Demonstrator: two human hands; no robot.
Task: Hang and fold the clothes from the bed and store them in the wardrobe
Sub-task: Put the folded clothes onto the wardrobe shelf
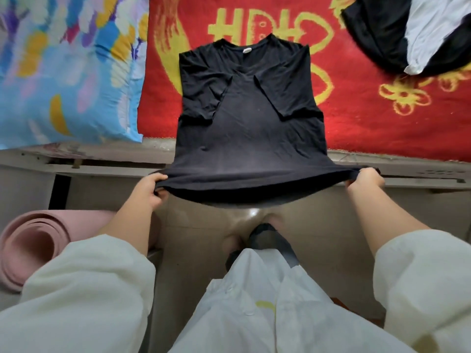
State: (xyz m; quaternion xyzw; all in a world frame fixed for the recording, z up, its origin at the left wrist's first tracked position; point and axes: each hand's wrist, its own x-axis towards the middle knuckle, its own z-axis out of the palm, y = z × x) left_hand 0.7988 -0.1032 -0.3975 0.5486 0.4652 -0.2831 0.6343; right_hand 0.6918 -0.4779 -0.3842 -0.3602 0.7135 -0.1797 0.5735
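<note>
Black T-shirt point(251, 128) lies face-down on the red blanket point(369, 118) of the bed, neck away from the person, both sleeves already folded inward over the back. Lower third hangs off the bed edge point(102, 159) toward the floor. Reads as mid-fold: sides are in, so the next step is probably bringing the hem up toward the collar.

Hem is pulled taut between both hands, likely to flatten wrinkles and keep the edge straight before the fold goes over. Holding at the two bottom corners gives even control of the width.

Left hand point(150, 189): fingers curled under, thumb on top, pinching the left hem corner. Right hand point(365, 179): same kind of grip on the right hem corner, fingers wrapped over the cloth, so the fingertips are mostly hidden. Neither hand is spread; both are closed on fabric and nothing else.

Outward from there: black-and-white garment pile point(407, 34) at the far right of the blanket, well apart from the shirt, apparently still waiting. Blue patterned quilt point(68, 72) on the left, just beside the blanket edge. Rolled pink mat point(38, 248) on the floor at lower left. White sleeves and the front of the person's top fill the bottom of the view. Wardrobe is not in view.
</note>
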